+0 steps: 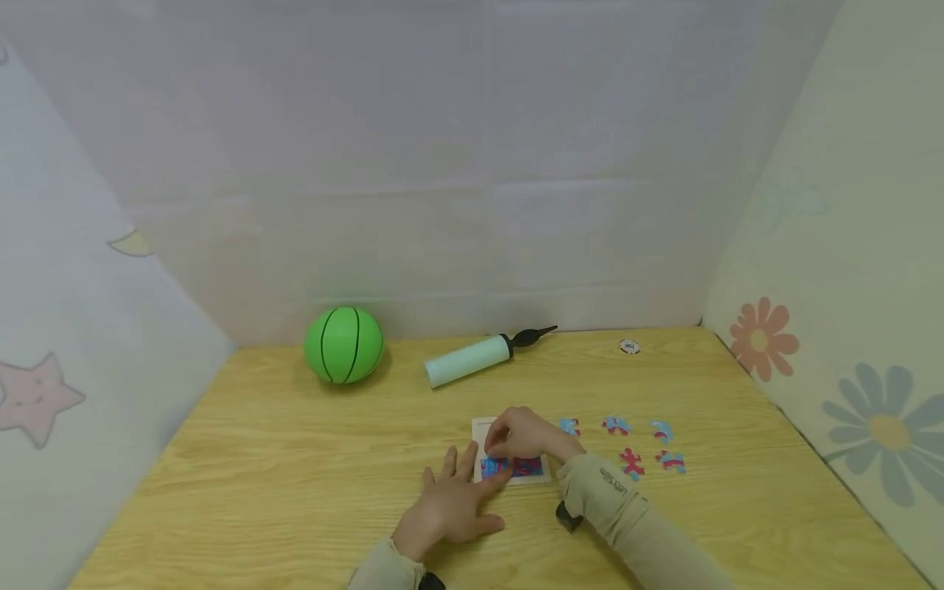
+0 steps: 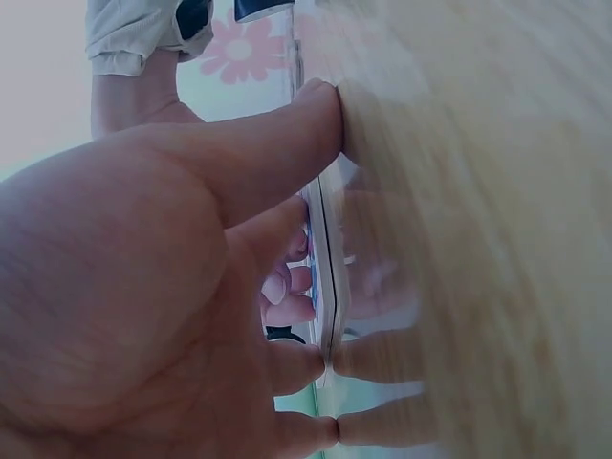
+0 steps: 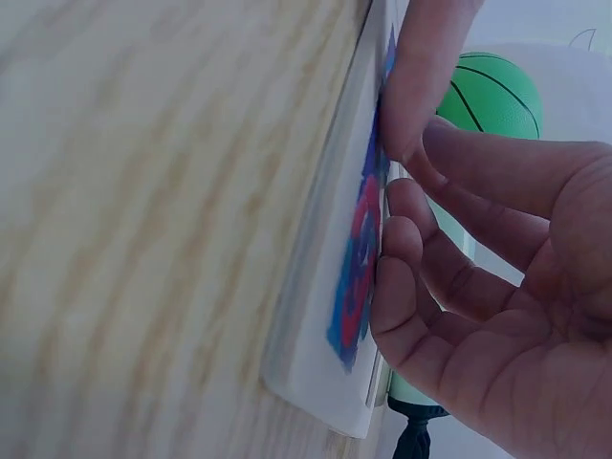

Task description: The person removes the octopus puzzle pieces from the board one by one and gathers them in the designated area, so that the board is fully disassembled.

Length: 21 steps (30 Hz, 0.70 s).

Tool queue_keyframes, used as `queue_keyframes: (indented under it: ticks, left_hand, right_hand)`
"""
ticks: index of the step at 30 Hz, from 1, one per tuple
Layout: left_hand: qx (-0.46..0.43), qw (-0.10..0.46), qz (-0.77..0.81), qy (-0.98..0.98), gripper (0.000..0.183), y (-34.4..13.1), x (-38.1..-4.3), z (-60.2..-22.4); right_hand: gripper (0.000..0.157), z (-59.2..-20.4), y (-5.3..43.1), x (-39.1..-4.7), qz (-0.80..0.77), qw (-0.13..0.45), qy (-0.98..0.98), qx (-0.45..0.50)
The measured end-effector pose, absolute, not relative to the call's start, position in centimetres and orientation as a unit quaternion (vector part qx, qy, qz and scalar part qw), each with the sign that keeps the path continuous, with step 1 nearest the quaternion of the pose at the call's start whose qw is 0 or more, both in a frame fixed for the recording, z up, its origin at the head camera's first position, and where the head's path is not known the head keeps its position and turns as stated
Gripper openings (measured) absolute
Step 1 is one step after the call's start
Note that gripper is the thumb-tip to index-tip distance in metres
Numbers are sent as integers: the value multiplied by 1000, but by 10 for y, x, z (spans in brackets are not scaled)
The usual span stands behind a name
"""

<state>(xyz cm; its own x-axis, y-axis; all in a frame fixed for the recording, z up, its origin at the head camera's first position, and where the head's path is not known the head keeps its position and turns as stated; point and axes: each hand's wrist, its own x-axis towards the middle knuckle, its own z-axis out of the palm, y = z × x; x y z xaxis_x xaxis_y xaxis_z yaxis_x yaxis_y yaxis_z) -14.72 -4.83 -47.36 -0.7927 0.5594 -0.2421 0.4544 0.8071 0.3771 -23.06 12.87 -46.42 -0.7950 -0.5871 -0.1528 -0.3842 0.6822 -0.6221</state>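
A shallow white puzzle frame [image 1: 541,479] lies on the table with red, blue and purple puzzle pieces [image 3: 360,253] in its near part. My left hand [image 1: 451,501] rests palm down at its left edge, fingers spread, the thumb reaching over the near pieces. Above the frame, my right hand [image 1: 525,433] is bent down with thumb and forefinger pinched together right at the pieces on the left side. A left-hand finger hides those pinching tips in the right wrist view, and most of what they pinch. The other right fingers curl against the frame's surface.
Several loose puzzle pieces [image 1: 632,464] lie right of the frame in two rows. Behind are a green ball [image 1: 343,345], a pale hand pump [image 1: 469,361] with a black nozzle, and a small round chip [image 1: 629,347]. Walls [image 1: 472,164] border the table's back and sides.
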Motion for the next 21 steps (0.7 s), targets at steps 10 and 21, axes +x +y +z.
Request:
queue_keyframes:
  ticks: [10,21]
  left_hand:
    - [267,176,156,934,60,-47,-146,-474]
    - [266,177,152,935,60,-46,-147,-474]
  right_hand:
    - [7,-466,131,-231,-294,170,899,-277]
    - [5,-462,130,-226,-299,163,897,-281]
